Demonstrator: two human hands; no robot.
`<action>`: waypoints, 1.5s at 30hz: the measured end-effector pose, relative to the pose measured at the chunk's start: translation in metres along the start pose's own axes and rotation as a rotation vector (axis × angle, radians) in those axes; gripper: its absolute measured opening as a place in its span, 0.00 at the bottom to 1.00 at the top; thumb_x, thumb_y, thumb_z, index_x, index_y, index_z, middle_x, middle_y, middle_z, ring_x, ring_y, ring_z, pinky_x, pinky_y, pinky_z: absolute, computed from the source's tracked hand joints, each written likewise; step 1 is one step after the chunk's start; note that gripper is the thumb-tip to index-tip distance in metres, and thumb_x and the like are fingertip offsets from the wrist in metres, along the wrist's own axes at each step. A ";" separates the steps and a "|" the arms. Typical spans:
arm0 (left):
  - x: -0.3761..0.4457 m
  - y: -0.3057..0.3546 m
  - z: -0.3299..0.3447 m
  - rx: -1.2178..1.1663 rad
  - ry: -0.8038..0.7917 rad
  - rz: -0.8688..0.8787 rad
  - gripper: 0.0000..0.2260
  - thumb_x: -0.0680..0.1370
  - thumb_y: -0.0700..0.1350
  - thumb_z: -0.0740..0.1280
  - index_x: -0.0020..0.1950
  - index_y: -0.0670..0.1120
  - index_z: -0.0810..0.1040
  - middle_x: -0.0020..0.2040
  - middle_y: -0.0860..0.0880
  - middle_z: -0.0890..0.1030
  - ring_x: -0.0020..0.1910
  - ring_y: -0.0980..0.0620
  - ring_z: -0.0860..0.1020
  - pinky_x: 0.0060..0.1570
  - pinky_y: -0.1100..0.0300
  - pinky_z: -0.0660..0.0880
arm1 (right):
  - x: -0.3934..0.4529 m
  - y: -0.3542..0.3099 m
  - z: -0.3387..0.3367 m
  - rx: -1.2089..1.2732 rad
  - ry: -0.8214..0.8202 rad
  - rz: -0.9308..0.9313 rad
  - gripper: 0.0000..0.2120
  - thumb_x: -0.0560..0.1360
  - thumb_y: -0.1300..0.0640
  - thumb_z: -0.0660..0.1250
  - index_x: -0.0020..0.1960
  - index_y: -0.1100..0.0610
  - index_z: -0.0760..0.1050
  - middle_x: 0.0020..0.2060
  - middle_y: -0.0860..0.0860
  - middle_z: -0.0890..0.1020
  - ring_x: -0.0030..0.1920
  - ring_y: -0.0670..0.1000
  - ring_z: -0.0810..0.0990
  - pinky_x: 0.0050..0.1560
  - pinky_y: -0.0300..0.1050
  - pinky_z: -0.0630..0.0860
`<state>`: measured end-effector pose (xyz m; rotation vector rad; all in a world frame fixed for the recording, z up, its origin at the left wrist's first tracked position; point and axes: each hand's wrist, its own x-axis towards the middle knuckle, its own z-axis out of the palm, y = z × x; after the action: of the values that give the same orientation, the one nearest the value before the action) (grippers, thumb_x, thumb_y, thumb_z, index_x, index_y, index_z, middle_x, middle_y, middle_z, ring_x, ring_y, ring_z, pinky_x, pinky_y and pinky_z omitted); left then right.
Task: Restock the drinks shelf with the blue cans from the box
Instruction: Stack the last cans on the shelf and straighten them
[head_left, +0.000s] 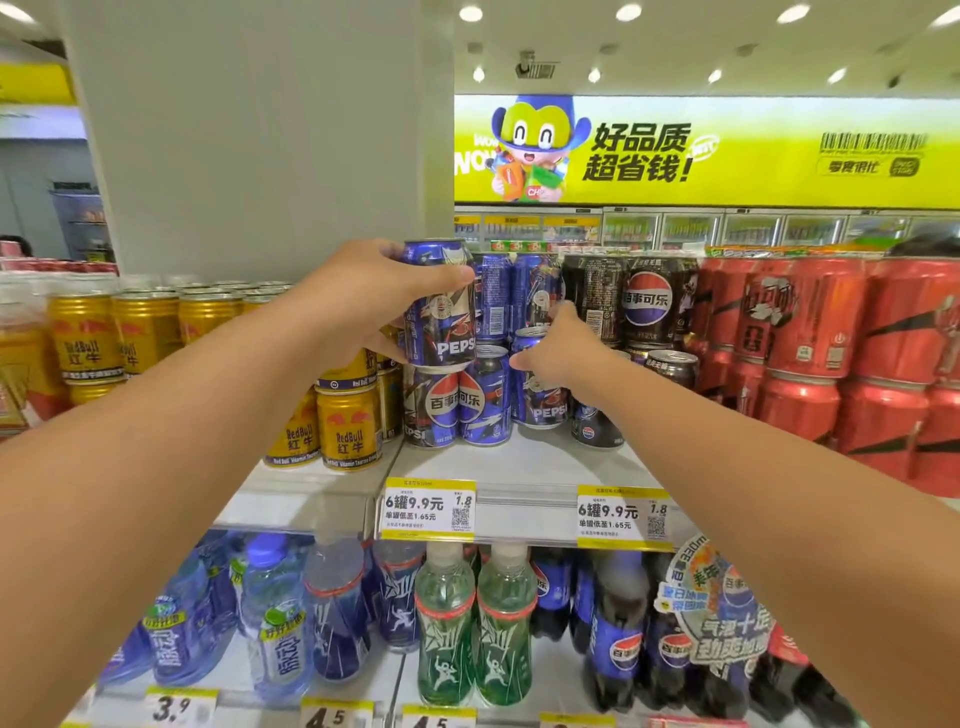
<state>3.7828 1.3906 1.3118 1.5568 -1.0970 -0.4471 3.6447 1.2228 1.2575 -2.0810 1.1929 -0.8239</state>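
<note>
Fingers of left hand (358, 306) grip blue can (441, 306) (upright); right hand's (561, 353) hidden.

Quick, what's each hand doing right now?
Left hand: grips an upright blue Pepsi can, stacked on a lower can.
Right hand: on another blue can; grip cannot be told.

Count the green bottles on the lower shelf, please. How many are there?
2. The left green bottle and the right green bottle stand side by side at the front of the lower shelf. Others may be hidden behind them.
</note>
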 end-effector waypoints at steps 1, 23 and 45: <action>0.000 0.000 0.000 -0.002 0.001 0.000 0.26 0.68 0.55 0.80 0.62 0.49 0.78 0.50 0.47 0.87 0.45 0.46 0.87 0.41 0.39 0.84 | 0.000 0.001 0.004 0.008 0.007 -0.016 0.34 0.76 0.55 0.73 0.74 0.56 0.57 0.55 0.59 0.75 0.42 0.55 0.78 0.30 0.44 0.70; 0.019 0.001 0.002 -0.008 0.045 0.014 0.21 0.71 0.53 0.79 0.59 0.49 0.76 0.51 0.48 0.84 0.50 0.47 0.84 0.46 0.40 0.84 | -0.025 0.026 0.028 -0.532 0.170 -0.268 0.29 0.82 0.47 0.63 0.72 0.67 0.63 0.71 0.62 0.67 0.76 0.60 0.58 0.79 0.51 0.50; 0.076 -0.017 0.024 0.109 0.219 -0.083 0.25 0.70 0.55 0.80 0.61 0.45 0.78 0.54 0.45 0.84 0.45 0.47 0.82 0.42 0.49 0.78 | -0.115 0.098 0.016 0.058 0.079 -0.455 0.13 0.79 0.53 0.68 0.64 0.50 0.76 0.60 0.41 0.76 0.57 0.41 0.77 0.57 0.25 0.70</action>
<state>3.8086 1.3131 1.3098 1.7082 -0.9034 -0.2678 3.5593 1.2868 1.1497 -2.3244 0.7254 -1.1384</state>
